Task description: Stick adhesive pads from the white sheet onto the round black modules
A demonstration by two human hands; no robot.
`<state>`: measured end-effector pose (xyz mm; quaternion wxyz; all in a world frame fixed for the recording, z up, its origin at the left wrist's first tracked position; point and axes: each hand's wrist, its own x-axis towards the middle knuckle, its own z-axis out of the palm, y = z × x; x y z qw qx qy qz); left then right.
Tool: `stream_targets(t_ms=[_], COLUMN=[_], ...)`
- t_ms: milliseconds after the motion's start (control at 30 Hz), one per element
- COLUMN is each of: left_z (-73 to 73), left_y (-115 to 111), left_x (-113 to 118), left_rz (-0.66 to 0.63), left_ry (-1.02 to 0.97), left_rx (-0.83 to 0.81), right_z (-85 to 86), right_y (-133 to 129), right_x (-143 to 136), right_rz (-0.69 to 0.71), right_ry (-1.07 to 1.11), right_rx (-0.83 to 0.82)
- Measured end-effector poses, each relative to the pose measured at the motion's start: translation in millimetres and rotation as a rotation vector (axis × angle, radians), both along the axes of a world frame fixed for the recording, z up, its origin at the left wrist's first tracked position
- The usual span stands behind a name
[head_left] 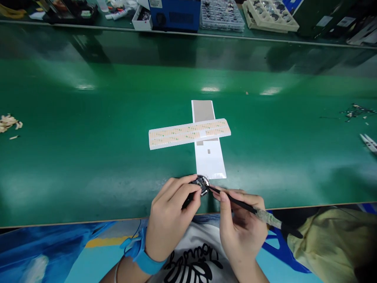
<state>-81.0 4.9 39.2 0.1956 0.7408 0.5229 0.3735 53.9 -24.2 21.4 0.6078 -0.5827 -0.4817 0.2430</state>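
Left hand [169,220] at near edge of green counter [88,157], fingers pinching small round black part [200,184], held just above counter edge. Right hand [240,228] fingers pressed around thin black tool [235,199], tip touching part. Just beyond: white strip [209,161] crossed by orange-dotted strip [188,133]. Blue wristband [143,255] on left wrist

Green work surface [88,157]. Two sticker sheets crossed at centre: long orange-dotted strip [188,133] over white backing sheet [209,157]. Paper scraps [8,122] at 9 o'clock. Tweezers [368,142] and dark wire bits [355,111] at 3 o'clock. Blue box [174,13], clear parts tray [222,15], beige tray [269,15] at 12 o'clock.
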Motion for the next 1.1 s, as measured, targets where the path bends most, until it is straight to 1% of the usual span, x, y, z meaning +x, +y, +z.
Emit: stream_targets(t_ms=[167, 433, 600, 733, 900, 1000, 1100], left_z=[-0.6, -1.2, -0.4, 1.8, 7.2, 8.2, 6.4], left_y=[0.1, -1.3, -2.1, -1.2, 0.7, 2.1, 3.1], left_x=[-0.4, -0.9, -3.3, -5.5, -8.0, -9.3, -10.3], left_rz=[-0.008, -0.033, -0.092, -0.157, -0.226, -0.253, -0.263], left_ry=[0.001, 0.028, 0.126, 0.24, 0.407, 0.446, 0.463], left_rx=[-0.007, 0.017, 0.049, 0.069, 0.163, 0.189, 0.203], right_z=[-2.0, -4.2, -3.9, -3.6, -5.3, -6.0, -6.3], right_y=[-0.6, -2.3, -4.6, -4.7, -5.0, -4.9, -4.0], right_x=[0.2, 0.7, -0.2, -0.1, 3.9, 4.9, 3.4], right_rz=[0.008, 0.038, 0.078, 0.07, 0.103, 0.072, 0.05], right_ry=[-0.083, -0.143, -0.198, -0.248, -0.175, -0.127, -0.116], right_rx=[0.03, 0.088, 0.114, 0.122, 0.113, 0.152, 0.14])
